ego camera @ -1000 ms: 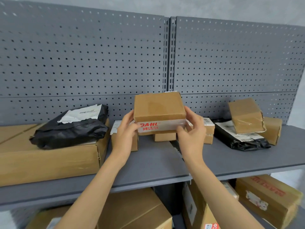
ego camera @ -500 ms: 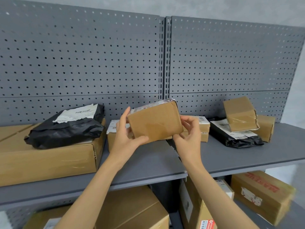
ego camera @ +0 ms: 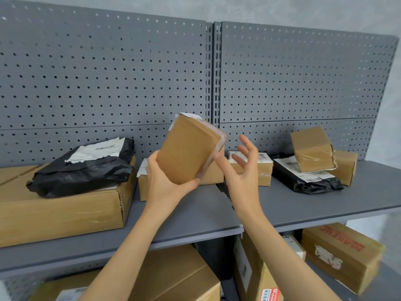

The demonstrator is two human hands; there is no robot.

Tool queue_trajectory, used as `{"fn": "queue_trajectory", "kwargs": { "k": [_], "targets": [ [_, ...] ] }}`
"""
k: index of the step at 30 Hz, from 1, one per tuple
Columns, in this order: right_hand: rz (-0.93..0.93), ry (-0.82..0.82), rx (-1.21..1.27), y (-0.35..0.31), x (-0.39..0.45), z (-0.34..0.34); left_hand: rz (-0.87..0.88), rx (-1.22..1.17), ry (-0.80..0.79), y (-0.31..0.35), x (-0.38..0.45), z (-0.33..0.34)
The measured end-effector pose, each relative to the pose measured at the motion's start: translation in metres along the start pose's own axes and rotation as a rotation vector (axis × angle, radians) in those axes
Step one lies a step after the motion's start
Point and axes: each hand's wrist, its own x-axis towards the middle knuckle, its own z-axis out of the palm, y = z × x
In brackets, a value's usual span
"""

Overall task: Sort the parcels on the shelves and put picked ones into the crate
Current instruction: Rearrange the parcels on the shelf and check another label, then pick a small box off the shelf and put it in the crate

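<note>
Our left hand [ego camera: 167, 183] grips the small brown box [ego camera: 188, 151] tilted above the shelf [ego camera: 195, 216] — our right hand [ego camera: 240, 170] spread apart, just beside it

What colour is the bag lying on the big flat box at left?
Black bag, with a white label, in the head view.

Left hand [ego camera: 166, 183] grips from below, thumb curled — right hand [ego camera: 240, 170] open, fingers spread.

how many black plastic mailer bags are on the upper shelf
2. One black bag lies on the large flat box at the left; the other lies at the right, under a tilted small box. More may be hidden.
</note>
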Motion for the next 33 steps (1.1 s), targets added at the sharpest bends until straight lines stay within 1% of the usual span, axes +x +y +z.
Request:
{"fn": "queue_trajectory", "kwargs": {
  "k": [2,4,6,8,10,12,13,15,19,22,26,29,33],
  "targets": [
    [-0.013,-0.027,-0.039,0.003,-0.003,0.0,0.237,0.285,0.101,0.0,-0.004,0.001],
    [-0.037,-0.046,-0.077,0.006,-0.003,0.0,0.368,0.431,0.136,-0.003,-0.008,0.002],
    [-0.033,-0.058,-0.08,0.008,-0.002,-0.001,0.397,0.463,0.109,-0.005,-0.009,0.0],
    [0.016,-0.076,-0.055,0.008,0.0,-0.002,0.401,0.424,0.052,-0.006,-0.006,-0.002],
    [0.12,-0.065,0.061,0.009,0.005,-0.004,0.413,0.366,0.003,-0.009,-0.003,-0.007],
    [0.255,0.006,0.161,0.008,0.013,-0.006,0.414,0.346,-0.037,-0.012,-0.001,-0.012],
    [0.31,0.022,0.134,0.008,0.016,-0.006,0.416,0.346,-0.053,-0.014,0.0,-0.014],
    [0.355,-0.029,0.016,0.008,0.015,-0.006,0.429,0.371,-0.07,-0.016,0.0,-0.015],
    [0.238,-0.193,-0.063,0.01,0.004,-0.005,0.429,0.398,-0.032,-0.015,0.003,-0.014],
    [0.135,-0.232,-0.159,0.01,0.0,-0.01,0.435,0.392,-0.002,-0.01,0.008,-0.015],
    [-0.022,-0.234,-0.36,-0.002,0.0,-0.021,0.505,0.38,-0.014,-0.002,0.01,-0.01],
    [-0.048,-0.232,-0.384,-0.008,-0.001,-0.039,0.583,0.333,-0.008,0.002,0.01,0.007],
    [-0.12,-0.121,-0.404,-0.016,-0.006,-0.077,0.533,0.193,-0.065,0.013,0.004,0.045]
  ]
}}
